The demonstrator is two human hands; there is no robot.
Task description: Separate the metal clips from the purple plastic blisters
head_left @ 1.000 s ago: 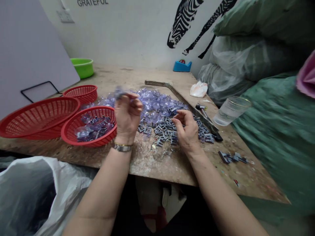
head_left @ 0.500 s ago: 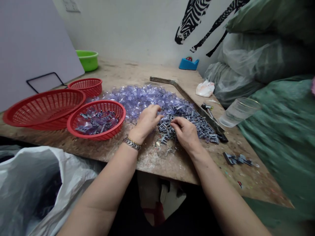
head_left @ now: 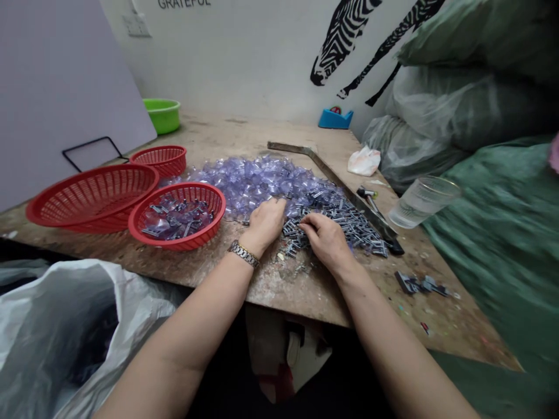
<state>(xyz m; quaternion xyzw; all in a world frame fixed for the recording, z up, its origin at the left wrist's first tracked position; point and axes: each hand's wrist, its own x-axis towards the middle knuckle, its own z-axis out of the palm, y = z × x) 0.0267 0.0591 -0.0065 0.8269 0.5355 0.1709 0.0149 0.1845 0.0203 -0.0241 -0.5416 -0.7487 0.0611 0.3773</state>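
The right hand's (head_left: 325,238) grip is pinched nearly closed, thumb against forefinger, at the near edge of the grey plastic pieces (head_left: 356,224); whether a piece sits between the tips, I cannot tell. The palm faces down and inward, the wrist slightly bent, and the forearm slants in from the lower right. The left hand (head_left: 267,221) lies just beside it, back upward, fingers curled forward where the clear purple plastic pieces (head_left: 244,177) meet the grey ones; its fingertips are hidden, so its grip and any hold cannot be told. A metal-link wristwatch (head_left: 243,253) circles that wrist.

The grey pieces are small, slim and ladder-like, heaped at odd angles on the worn tabletop (head_left: 279,288). The purple ones are glossy, thin and see-through, piled beyond the hands. Both kinds lie mixed in the nearest red basket (head_left: 178,244), left of the left hand. A bent metal bar (head_left: 340,185) borders the heap's right side.
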